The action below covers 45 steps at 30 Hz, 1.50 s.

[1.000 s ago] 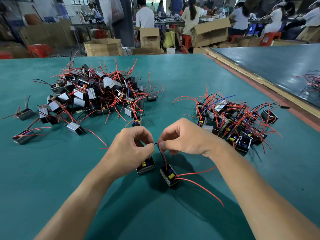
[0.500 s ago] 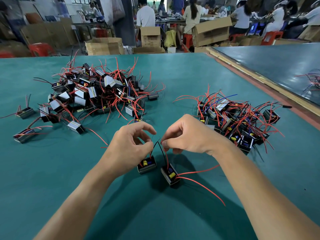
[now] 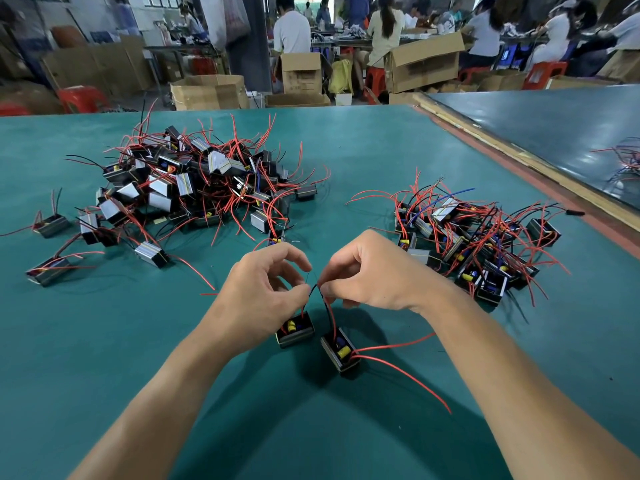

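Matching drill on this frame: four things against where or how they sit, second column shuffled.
1. left module
2. right module
3. large pile
4. small pile

a. near the right edge of the table, some blue wire
b. long red wires trail right; right hand pinches its wire
c. partly under the left hand, which pinches its wire
d. far left, shiny metal faces

Pairs: 1-c, 2-b, 3-d, 4-a

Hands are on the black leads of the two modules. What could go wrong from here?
1. The left hand and right hand pinch only the thin black leads; a tug could strain them at the left module and right module, or tip those.
2. The right module's loose red leads trail toward the right forearm and may snag.
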Available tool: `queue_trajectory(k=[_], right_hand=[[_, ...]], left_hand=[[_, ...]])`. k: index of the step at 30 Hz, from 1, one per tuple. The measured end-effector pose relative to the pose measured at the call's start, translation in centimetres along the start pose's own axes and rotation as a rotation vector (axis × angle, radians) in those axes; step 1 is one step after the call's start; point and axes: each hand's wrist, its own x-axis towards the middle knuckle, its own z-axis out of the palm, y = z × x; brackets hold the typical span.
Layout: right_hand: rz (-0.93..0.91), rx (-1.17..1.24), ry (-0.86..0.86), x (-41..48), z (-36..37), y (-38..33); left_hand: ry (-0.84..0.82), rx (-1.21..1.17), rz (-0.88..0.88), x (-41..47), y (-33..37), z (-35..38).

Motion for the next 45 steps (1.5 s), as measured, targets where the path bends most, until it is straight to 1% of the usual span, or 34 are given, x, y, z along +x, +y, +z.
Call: queue_trajectory(k=[7,13,15,27,36,40,45], right_hand=[[-0.014,0.063,-0.026,-0.2,0.0,-0.2],[0.067,0.152,-0.024,-0.2,0.0,0.0],[0.091,0.148,-0.033,-0.1,0.0,0.2],[-0.013,0.114,-0.022,0.3,0.1,0.6],[-0.051,0.103,-0.031,0.2,0.1,0.6],[0.000,0.104,-0.033,0.3,0.2,0.5],[0.147,0.155,-0.077,0.5,0.3,0.3]], left_hand=[[-0.007,-0.024,0.028,0.1,-0.3,0.1],[-0.012,-0.005,0.058,0.2,-0.4,0.1],[-0.012,-0.004,0.061,0.2,-0.4,0.1],[-0.064,-0.051,0.070,0.2,-0.5,0.1],[-0.087,-0.047,0.070,0.2,-0.5,0.1],[-0.090,-0.054,0.073,0.1,-0.4,0.1],[-0.103,-0.049,0.078,0.1,-0.4,0.2]])
